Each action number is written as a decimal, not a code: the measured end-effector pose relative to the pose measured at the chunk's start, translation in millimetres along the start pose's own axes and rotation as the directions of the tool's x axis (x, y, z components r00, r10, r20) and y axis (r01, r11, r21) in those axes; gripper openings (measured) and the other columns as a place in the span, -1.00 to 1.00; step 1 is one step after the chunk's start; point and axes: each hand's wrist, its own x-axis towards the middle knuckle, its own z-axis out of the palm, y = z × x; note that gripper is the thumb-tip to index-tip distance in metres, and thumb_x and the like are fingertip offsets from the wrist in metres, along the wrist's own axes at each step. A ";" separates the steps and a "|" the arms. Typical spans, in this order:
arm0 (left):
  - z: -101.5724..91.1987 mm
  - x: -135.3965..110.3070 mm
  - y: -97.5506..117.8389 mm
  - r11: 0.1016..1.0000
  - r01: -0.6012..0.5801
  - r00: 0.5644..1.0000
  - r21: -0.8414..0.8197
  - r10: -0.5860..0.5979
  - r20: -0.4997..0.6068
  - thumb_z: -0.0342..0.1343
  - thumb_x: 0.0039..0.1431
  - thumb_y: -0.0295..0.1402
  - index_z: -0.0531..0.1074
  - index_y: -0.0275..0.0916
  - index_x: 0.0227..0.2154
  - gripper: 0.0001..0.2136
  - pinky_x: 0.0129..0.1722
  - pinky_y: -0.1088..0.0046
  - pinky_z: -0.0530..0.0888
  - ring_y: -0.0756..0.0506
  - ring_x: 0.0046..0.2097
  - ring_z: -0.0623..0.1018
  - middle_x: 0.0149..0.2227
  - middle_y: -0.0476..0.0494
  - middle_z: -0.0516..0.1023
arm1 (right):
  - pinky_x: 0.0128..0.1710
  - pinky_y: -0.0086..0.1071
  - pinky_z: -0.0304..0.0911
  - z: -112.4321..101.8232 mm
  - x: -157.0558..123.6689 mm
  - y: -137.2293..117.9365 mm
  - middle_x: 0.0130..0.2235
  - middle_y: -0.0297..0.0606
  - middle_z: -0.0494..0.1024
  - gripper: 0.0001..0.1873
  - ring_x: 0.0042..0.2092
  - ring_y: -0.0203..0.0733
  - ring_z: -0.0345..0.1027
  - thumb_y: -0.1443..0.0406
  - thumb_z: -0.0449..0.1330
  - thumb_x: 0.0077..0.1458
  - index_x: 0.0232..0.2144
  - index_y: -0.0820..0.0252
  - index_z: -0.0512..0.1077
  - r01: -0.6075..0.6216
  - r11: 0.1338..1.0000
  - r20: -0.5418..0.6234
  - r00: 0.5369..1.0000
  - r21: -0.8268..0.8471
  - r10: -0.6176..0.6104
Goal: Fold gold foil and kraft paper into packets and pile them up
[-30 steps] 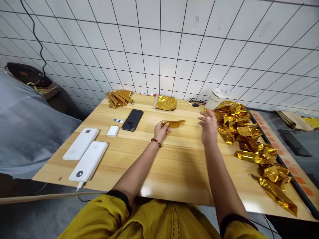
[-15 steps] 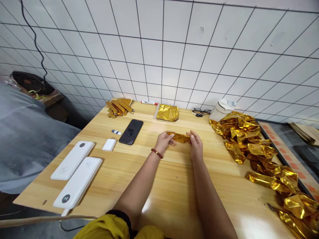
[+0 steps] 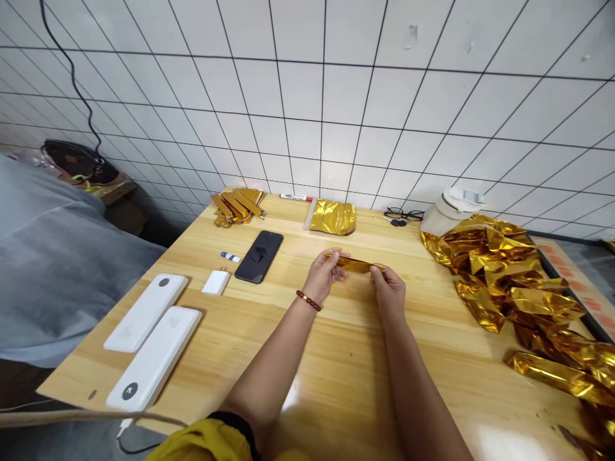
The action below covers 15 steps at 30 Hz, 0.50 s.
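Note:
Between my two hands, just above the middle of the wooden table (image 3: 336, 358), stretches a narrow folded strip of gold foil (image 3: 358, 264). My left hand (image 3: 324, 272), with a beaded bracelet at the wrist, pinches its left end between thumb and fingers. The right end is gripped by my right hand (image 3: 389, 288), thumb towards me. Behind my hands a flat packet of gold foil (image 3: 333, 217) lies close to the wall. At the back left is a pile of folded gold strips (image 3: 237, 206). A long crumpled heap of gold foil (image 3: 509, 272) covers the table's right side.
Left of my hands lie a black phone (image 3: 259, 256), a white charger (image 3: 216, 282), a small blue-and-white tube (image 3: 230, 257) and two white power banks (image 3: 156, 358). Glasses (image 3: 404, 214), a red-and-white marker (image 3: 295, 197) and a whitish container (image 3: 451, 208) are along the tiled wall. A person in grey (image 3: 62, 256) is at left.
My right hand has turned inward and shifted a little right, and the foil strip now looks narrower and flatter. Both hands still hold it. The camera view has shifted slightly.

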 end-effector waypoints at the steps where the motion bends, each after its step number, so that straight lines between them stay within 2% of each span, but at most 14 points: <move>1: 0.1 0.6 0.0 1.000 -0.003 1.000 -0.007 0.002 -0.023 0.32 -0.10 -0.11 0.35 -0.26 -0.19 -0.54 -0.58 0.57 0.37 0.05 -0.54 0.51 -0.21 -0.18 0.59 | -0.50 -0.42 0.09 0.9 -0.4 -1.4 -0.57 -0.41 0.33 -0.72 -0.52 -0.34 0.12 0.08 0.25 0.01 -0.48 0.18 0.45 0.004 1.000 0.012 1.000 -0.003 -0.004; 4: 0.3 2.4 -1.3 1.000 -0.013 0.998 -0.028 0.011 -0.065 0.32 -0.11 -0.13 0.34 -0.26 -0.21 -0.55 -0.54 0.55 0.39 0.04 -0.53 0.51 -0.32 -0.12 0.58 | -0.48 -0.40 0.16 3.6 -1.3 -5.4 -0.54 -0.38 0.40 -0.70 -0.51 -0.32 0.19 0.06 0.24 0.01 -0.42 0.18 0.47 -0.021 1.000 0.055 0.998 -0.002 0.021; 10: 3.4 1.0 -5.2 0.997 -0.072 0.996 0.028 0.073 -0.043 0.28 -0.07 -0.25 0.37 -0.26 -0.19 -0.62 -0.45 0.53 0.43 0.03 -0.46 0.53 -0.34 -0.09 0.56 | -0.40 -0.35 0.26 7.3 -2.8 -5.4 -0.44 -0.32 0.50 -0.57 -0.45 -0.28 0.31 -0.01 0.20 0.03 -0.18 0.16 0.44 -0.072 0.995 0.092 0.994 0.073 0.066; 15: 5.6 -1.2 -8.2 0.989 -0.106 0.994 0.102 0.109 -0.021 0.24 -0.08 -0.33 0.40 -0.23 -0.15 -0.63 -0.38 0.47 0.47 0.01 -0.37 0.55 -0.19 -0.13 0.55 | -0.40 -0.32 0.27 9.1 -4.0 -3.6 -0.43 -0.32 0.50 -0.53 -0.44 -0.25 0.34 -0.02 0.16 0.06 -0.08 0.13 0.40 -0.065 0.994 0.078 0.995 0.086 0.059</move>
